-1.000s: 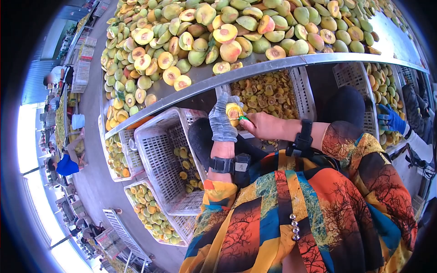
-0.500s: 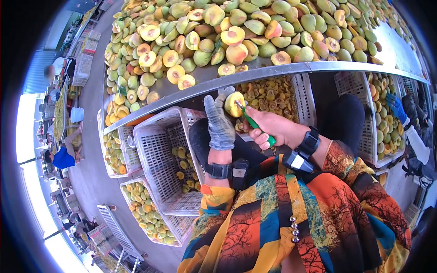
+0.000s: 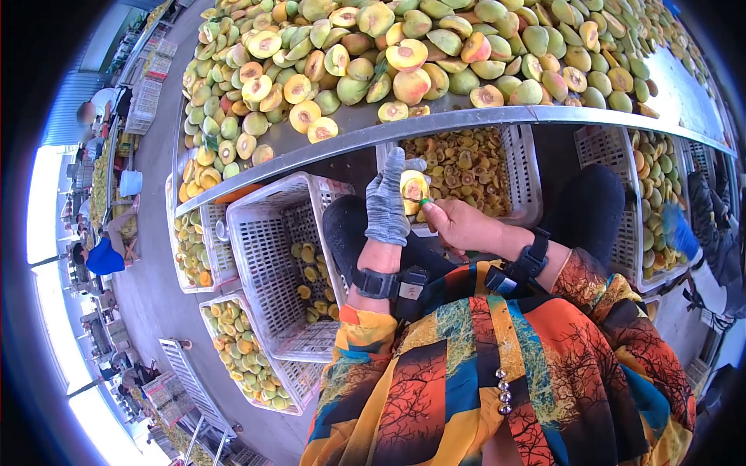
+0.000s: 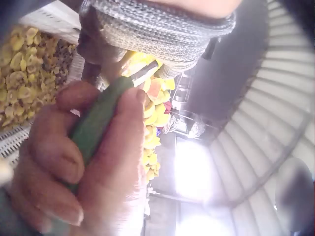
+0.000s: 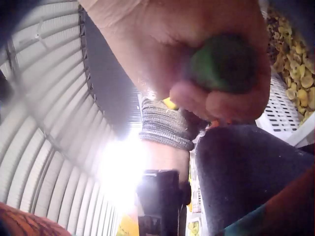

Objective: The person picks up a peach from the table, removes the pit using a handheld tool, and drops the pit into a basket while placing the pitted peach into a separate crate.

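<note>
A grey knitted glove covers my left hand [image 3: 387, 203], which holds a peach half [image 3: 415, 189] with its yellow cut face and brownish centre turned up. My bare right hand [image 3: 470, 225] grips a green-handled knife [image 4: 103, 118], thumb along the handle. In the left wrist view its metal blade meets the yellow flesh beside the glove; most of the fruit is hidden there. The right wrist view shows the butt of the green handle [image 5: 224, 64] sticking out of the curled fingers. Both hands are in front of the metal table edge [image 3: 458, 119], above my lap.
Halved peaches [image 3: 350, 66] heap the table. Beneath its edge stands a white crate [image 3: 522, 167] of yellow-brown scraps. To the left, a tilted white crate [image 3: 268, 272] holds some halves, beside other filled crates. At right, a blue-gloved hand [image 3: 681, 231] of another person is over a peach crate.
The left fingers, spread half a second ago, now close around the peach half, its cut face turned more upward. The knife handle has swung down, mostly hidden behind the right hand.
</note>
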`<state>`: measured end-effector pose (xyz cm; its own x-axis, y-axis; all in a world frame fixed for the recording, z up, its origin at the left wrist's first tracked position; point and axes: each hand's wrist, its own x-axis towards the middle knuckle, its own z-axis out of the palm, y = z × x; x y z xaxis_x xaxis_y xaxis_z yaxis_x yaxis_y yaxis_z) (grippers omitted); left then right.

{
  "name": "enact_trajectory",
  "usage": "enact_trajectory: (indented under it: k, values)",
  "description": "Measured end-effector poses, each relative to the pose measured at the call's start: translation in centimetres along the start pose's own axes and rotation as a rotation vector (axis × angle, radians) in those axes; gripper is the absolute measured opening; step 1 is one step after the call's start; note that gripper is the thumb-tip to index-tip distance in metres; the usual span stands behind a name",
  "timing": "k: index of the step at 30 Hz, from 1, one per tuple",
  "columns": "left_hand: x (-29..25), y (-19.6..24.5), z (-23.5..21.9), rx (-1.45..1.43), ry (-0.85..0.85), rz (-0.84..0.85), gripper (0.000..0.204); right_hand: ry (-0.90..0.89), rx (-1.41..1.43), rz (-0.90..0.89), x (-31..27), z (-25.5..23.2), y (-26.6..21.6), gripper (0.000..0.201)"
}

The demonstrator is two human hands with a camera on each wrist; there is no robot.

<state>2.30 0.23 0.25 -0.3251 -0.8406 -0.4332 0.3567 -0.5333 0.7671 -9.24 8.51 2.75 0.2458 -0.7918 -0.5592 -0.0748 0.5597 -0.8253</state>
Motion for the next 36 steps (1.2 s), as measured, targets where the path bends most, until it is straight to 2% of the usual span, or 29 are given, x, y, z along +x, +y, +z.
enact_trajectory:
  k: [1,3,5,6,8,11,13,14,16,18,19,21,22,24,25,27,29,30,31,33,34,36]
  values:
    - [0.2,0.1,-0.3,-0.026,-0.025,-0.078,0.041,0.029,-0.152,-0.112,0.0,0.0,0.2,0.047]
    - [0.8,0.4,-0.6,-0.064,-0.076,-0.111,0.043,0.025,-0.167,-0.072,0.1,-0.2,0.5,0.046]
    - [0.2,1.9,-0.7,0.051,-0.233,-0.34,0.05,0.017,-0.215,-0.181,0.2,0.1,1.5,0.044]
    - [0.9,2.0,-1.0,0.123,-0.231,-0.425,0.056,0.017,-0.214,-0.182,0.1,0.0,1.4,0.044]
    - [1.3,2.2,-1.7,0.145,-0.287,-0.394,0.056,-0.001,-0.169,-0.107,0.3,-0.2,1.0,0.043]
    - [1.0,1.8,-1.9,0.086,-0.379,-0.341,0.053,-0.035,-0.27,-0.147,0.5,-1.6,0.4,0.044]
    - [-0.8,1.8,0.0,-0.065,-0.224,-0.102,0.049,-0.056,-0.255,-0.161,0.3,-2.2,-0.1,0.046]
    - [-0.9,2.1,0.8,-0.065,-0.141,-0.064,0.045,-0.072,-0.235,-0.148,0.4,-2.6,-0.7,0.046]
    - [-0.4,1.1,0.0,-0.045,-0.1,-0.046,0.045,-0.106,-0.209,-0.124,0.3,-2.2,-0.7,0.047]
    - [0.0,0.2,0.1,-0.066,0.006,0.033,0.044,-0.11,0.039,0.088,0.3,-0.8,-0.6,0.049]
    - [0.0,0.0,0.3,-0.065,0.001,0.032,0.044,-0.12,0.206,0.115,0.0,-0.1,-0.7,0.046]
    - [-0.7,-0.4,0.6,0.069,0.096,0.098,0.044,-0.085,0.431,0.176,-0.6,1.1,-0.9,0.044]
    - [-1.1,-0.6,0.9,0.07,0.126,0.132,0.043,-0.08,0.437,0.178,-0.9,1.6,-1.3,0.044]
    - [-0.7,-0.8,1.3,0.062,0.098,0.165,0.044,-0.035,0.733,0.307,-1.2,2.3,-2.0,0.044]
    - [-0.7,-0.9,1.4,0.051,0.081,0.206,0.044,-0.035,0.734,0.308,-1.2,2.0,-1.8,0.044]
    - [-0.3,-0.8,0.3,0.102,0.025,0.179,0.044,-0.12,0.701,0.313,-0.9,0.8,-1.4,0.042]
    - [0.3,-0.6,-0.8,0.004,-0.226,-0.031,0.041,-0.106,0.588,0.263,-1.0,0.0,-0.6,0.046]
    - [0.2,0.1,-1.3,-0.015,-0.303,-0.097,0.033,-0.118,0.41,0.215,-1.0,-0.4,-0.3,0.047]
    - [0.0,0.4,-1.6,-0.016,-0.299,-0.096,0.033,-0.131,0.234,0.168,-0.9,-0.4,0.0,0.049]
    - [-0.6,1.1,-1.5,0.114,-0.377,-0.079,0.028,-0.118,0.178,0.11,-0.7,-0.3,0.4,0.052]
    - [-1.4,1.4,-0.1,0.027,-0.254,-0.06,0.025,-0.141,0.182,0.133,-0.8,-0.4,0.0,0.05]
    - [-1.2,0.5,-0.5,0.047,-0.21,-0.003,0.025,-0.166,0.183,0.151,-1.1,-0.5,-0.7,0.048]
